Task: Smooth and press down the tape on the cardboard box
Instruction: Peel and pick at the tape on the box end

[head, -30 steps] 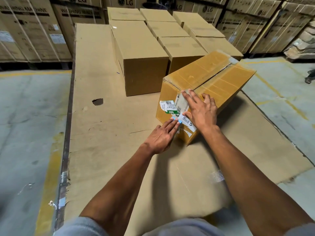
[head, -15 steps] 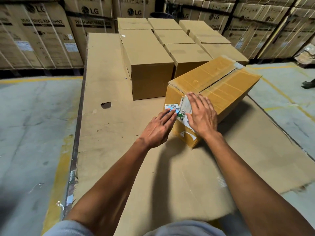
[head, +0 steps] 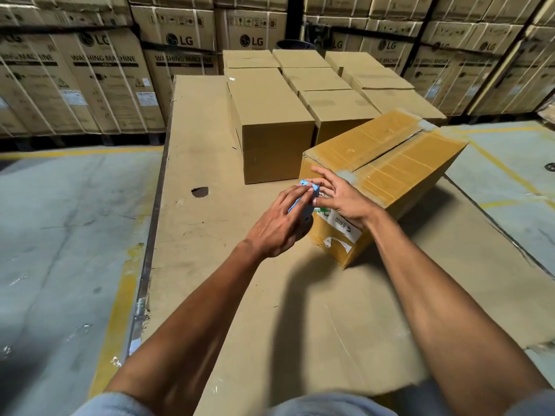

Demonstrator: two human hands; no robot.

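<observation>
A yellowish cardboard box (head: 390,163) lies at an angle on a flat cardboard sheet (head: 228,295). Glossy tape (head: 426,126) covers its top seam and runs over the ends. White printed labels (head: 342,228) sit on the near end face. My left hand (head: 279,223) hovers just in front of that face, fingers closed around a small blue object (head: 306,187). My right hand (head: 342,196) is held at the box's near top edge with fingers spread, its thumb close to the blue object. Whether it touches the box I cannot tell.
Several plain brown boxes (head: 270,121) stand in rows just behind the taped box. Large LG washing machine cartons (head: 105,79) are stacked along the back. The cardboard sheet has a small hole (head: 199,192). Concrete floor with yellow lines (head: 114,310) lies on both sides.
Both hands were pressed flat on the box's near end face and labels; now they are lifted off and drawn together around the blue object. The view has tilted up.
</observation>
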